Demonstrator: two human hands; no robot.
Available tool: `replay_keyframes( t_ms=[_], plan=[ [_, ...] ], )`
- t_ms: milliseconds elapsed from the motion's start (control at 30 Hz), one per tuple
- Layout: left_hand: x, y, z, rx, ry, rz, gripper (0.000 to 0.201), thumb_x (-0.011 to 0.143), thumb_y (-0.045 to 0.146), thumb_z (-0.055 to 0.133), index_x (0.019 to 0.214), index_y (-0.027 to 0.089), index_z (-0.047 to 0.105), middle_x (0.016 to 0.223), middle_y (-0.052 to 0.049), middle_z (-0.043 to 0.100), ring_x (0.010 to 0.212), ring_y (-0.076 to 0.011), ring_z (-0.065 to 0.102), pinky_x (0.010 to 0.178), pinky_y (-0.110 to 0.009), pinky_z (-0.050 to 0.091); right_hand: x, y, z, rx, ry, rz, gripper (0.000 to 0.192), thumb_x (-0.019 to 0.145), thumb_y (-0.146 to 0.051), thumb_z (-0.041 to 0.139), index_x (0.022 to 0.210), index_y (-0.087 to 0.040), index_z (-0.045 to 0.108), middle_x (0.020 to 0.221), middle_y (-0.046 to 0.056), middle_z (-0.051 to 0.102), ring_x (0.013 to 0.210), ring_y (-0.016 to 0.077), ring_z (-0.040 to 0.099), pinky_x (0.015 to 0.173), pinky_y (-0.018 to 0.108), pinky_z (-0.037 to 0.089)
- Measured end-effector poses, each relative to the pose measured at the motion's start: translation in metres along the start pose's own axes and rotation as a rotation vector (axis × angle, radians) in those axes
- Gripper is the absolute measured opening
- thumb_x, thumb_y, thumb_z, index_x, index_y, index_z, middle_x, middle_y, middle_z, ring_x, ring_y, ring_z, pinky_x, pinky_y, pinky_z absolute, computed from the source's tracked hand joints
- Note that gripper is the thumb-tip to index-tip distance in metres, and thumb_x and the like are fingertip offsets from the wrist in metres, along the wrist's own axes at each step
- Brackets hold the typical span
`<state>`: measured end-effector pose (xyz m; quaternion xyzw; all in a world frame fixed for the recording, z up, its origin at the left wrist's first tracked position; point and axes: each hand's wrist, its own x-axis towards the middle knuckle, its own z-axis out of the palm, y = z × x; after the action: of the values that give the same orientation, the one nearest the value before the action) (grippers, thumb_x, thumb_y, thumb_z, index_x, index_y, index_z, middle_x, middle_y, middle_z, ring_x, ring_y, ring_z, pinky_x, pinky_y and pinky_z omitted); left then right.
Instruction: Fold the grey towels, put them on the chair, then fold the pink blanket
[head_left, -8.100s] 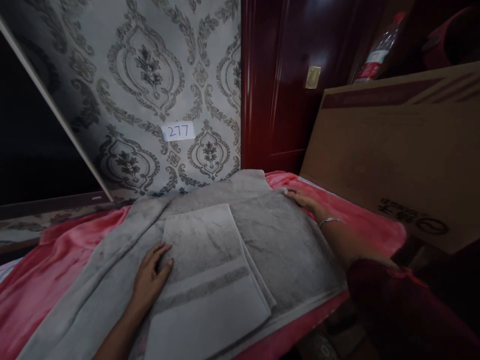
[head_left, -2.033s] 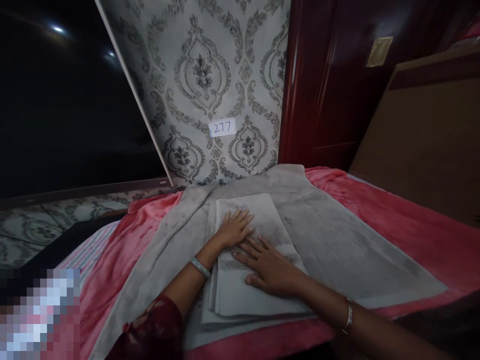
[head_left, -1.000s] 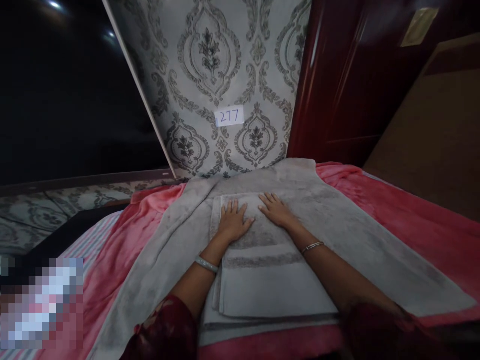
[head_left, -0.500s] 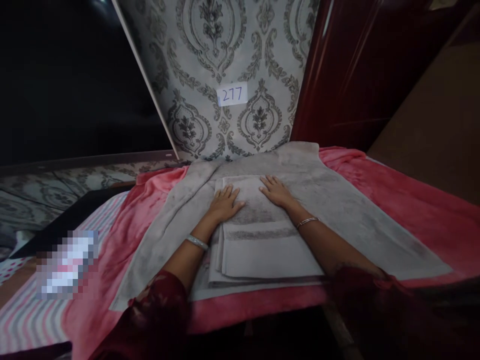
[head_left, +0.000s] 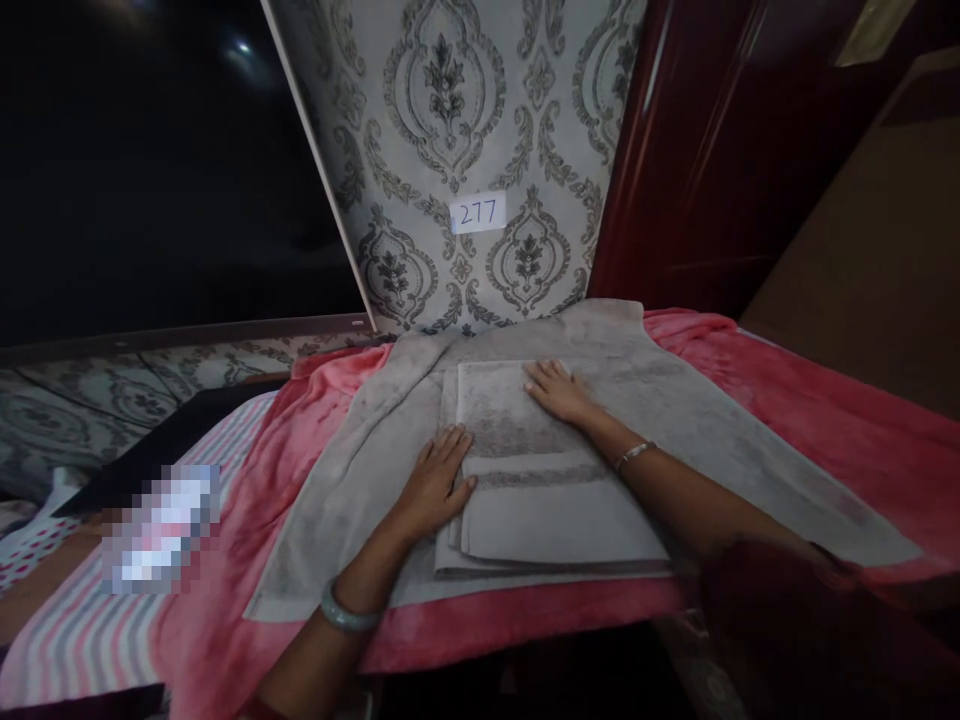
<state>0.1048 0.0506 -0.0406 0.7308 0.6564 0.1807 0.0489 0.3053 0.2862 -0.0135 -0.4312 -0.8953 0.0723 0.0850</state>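
Observation:
A folded grey towel [head_left: 540, 500] with a darker stripe lies on a larger grey towel [head_left: 697, 440] spread flat over a pink blanket [head_left: 810, 400]. My left hand [head_left: 437, 478] rests flat, fingers apart, on the folded towel's left edge about halfway along it. My right hand [head_left: 559, 390] lies flat on the folded towel's far right corner. Neither hand grips the cloth. A bangle sits on each wrist.
Patterned grey wallpaper with a white label reading 277 [head_left: 478, 212] stands behind the bed. A dark red wooden door [head_left: 720, 170] is at the back right, a brown cardboard box [head_left: 870, 260] at right. Striped bedding [head_left: 82, 640] shows at lower left beside a dark panel.
My left hand has slid back from the folded towel's far end to its left edge. My right hand has stayed near the far right corner. The view shifted slightly.

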Motion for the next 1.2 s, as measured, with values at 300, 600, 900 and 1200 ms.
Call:
replay_keyframes(
  t_ms=[300,600,900,1200],
  plan=[
    [-0.002,-0.007,0.005,-0.084,0.18,0.217,0.031,0.095,0.032,0.055,0.12,0.028,0.073,0.147,-0.008,0.058,0.144,-0.032,0.043,0.112,-0.057,0.043,-0.017,-0.026,0.018,-0.069,-0.096,-0.531,0.058,0.105,-0.05,0.03,0.161,-0.032,0.03,0.168,0.004,0.021,0.155,0.0295,0.016,0.121,0.06,0.017],
    [-0.004,-0.008,0.006,-0.118,0.209,0.208,0.028,0.094,0.03,0.057,0.118,0.027,0.072,0.145,-0.008,0.059,0.143,-0.0325,0.045,0.11,-0.058,0.045,0.036,0.04,-0.005,-0.128,-0.108,0.014,0.061,0.105,-0.048,0.022,0.162,-0.029,0.025,0.168,0.007,0.02,0.154,0.0332,0.02,0.117,0.066,0.025],
    [-0.005,-0.002,0.003,-0.122,0.229,0.198,0.028,0.091,0.026,0.059,0.116,0.028,0.072,0.145,-0.008,0.06,0.142,-0.0321,0.046,0.109,-0.057,0.046,0.034,-0.037,0.011,-0.085,-0.041,-0.573,0.061,0.104,-0.054,0.031,0.161,-0.031,0.03,0.168,0.007,0.022,0.155,0.0314,0.016,0.119,0.063,0.018],
    [-0.006,0.002,0.001,-0.13,0.203,0.163,0.025,0.089,0.025,0.059,0.11,0.026,0.072,0.145,-0.008,0.059,0.143,-0.0319,0.044,0.11,-0.056,0.045,0.085,-0.039,0.026,-0.077,-0.065,-0.477,0.059,0.106,-0.048,0.025,0.161,-0.028,0.029,0.167,0.008,0.026,0.152,0.0299,0.025,0.119,0.058,0.024]
  ],
)
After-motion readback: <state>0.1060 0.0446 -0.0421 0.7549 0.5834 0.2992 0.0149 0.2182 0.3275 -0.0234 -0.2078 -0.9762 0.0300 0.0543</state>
